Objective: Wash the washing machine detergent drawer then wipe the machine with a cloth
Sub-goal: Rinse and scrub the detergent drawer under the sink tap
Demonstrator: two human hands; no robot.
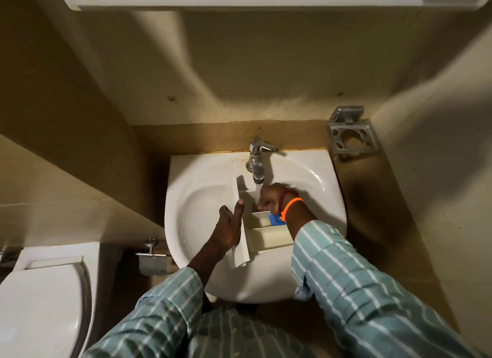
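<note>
The detergent drawer (262,234) lies in the white washbasin (202,198), under the running tap (257,162). The left hand (229,228) braces the drawer's front panel, thumb up along it, fingers spread loosely. Just right of that hand, the right hand (270,198) is curled closed inside the drawer's far compartment, under the water stream; what it grips cannot be told. A blue insert (275,219) sits beneath its wrist
</note>
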